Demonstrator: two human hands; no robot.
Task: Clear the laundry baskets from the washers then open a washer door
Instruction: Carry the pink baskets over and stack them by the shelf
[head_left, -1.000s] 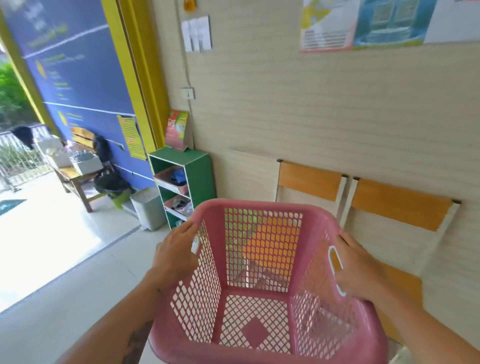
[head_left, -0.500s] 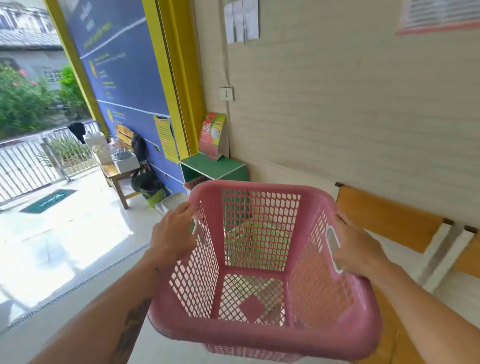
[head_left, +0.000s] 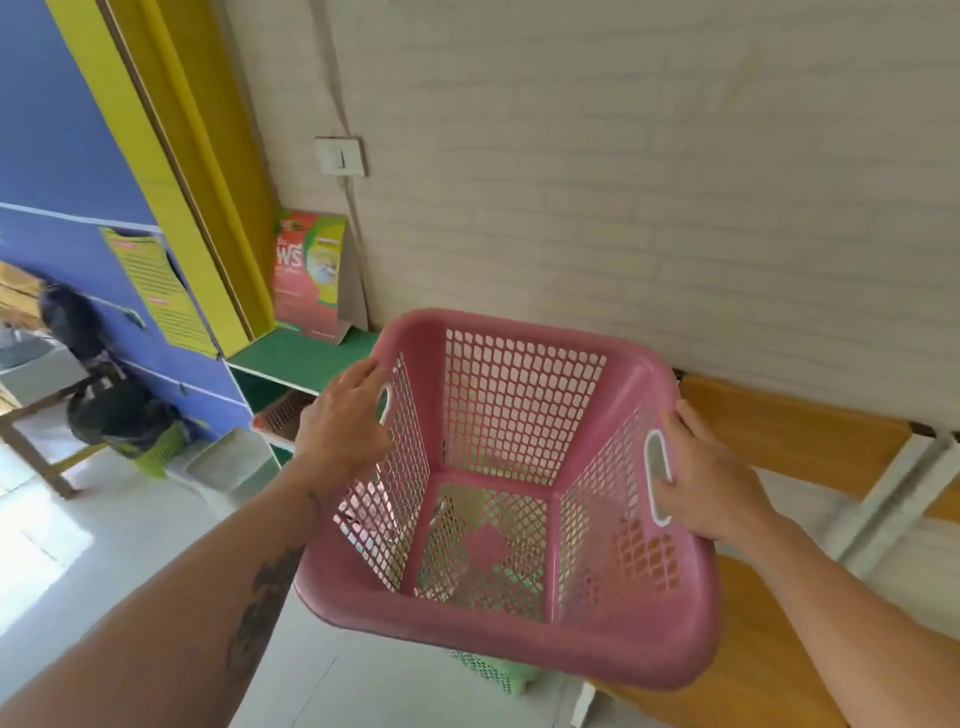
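Step in hand: we judge that we are carrying the pink basket (head_left: 519, 639) away to set it down; no washer is in view.
Where the basket is: in the air in front of us, held between both hands. It is empty, and its far side is raised, so the opening turns toward us.
Left hand (head_left: 343, 431): it grips the left wall from outside at the handle slot. The fingers (head_left: 363, 371) lie close together and reach up onto the rim.
Right hand (head_left: 711, 483): it holds the right wall at the white-edged handle slot. The fingertips (head_left: 662, 486) curl into the slot; we cannot tell where the thumb sits.
Under the basket: a green basket (head_left: 493, 673) shows just below the near rim and also through the pink mesh (it looks like a good place for stacking, but this is only our guess).
Around: the green shelf (head_left: 296, 358) is to the left and the orange chair (head_left: 779, 431) to the right against the wall, both near.
How to do it well: we should level the basket first, line its corners up with the green one, then lower it straight with both hands at equal height.
Risk: if one side goes down first, the bottom can catch on the green rim or knock against the chair.
Release: we let go only when the basket rests by itself.
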